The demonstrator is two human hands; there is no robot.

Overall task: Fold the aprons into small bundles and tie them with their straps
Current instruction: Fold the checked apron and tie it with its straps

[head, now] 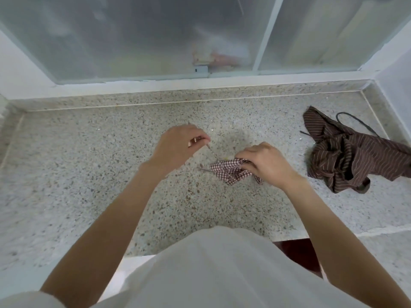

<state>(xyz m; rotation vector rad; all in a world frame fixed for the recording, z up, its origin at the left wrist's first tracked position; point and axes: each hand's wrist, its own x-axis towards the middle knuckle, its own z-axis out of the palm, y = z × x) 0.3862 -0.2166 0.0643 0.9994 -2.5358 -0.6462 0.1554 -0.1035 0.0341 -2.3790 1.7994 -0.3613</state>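
The checked apron (230,173) lies bunched into a small bundle on the speckled bench (89,174), its right part hidden under the right hand (264,164), whose fingers curl down into the cloth and grip it. The left hand (178,144) is raised to the left, fingers pinched on a thin strap (211,152) running taut to the bundle; motion blur smears it. A striped brown apron (347,156) lies crumpled well apart at right, cut off by the frame edge.
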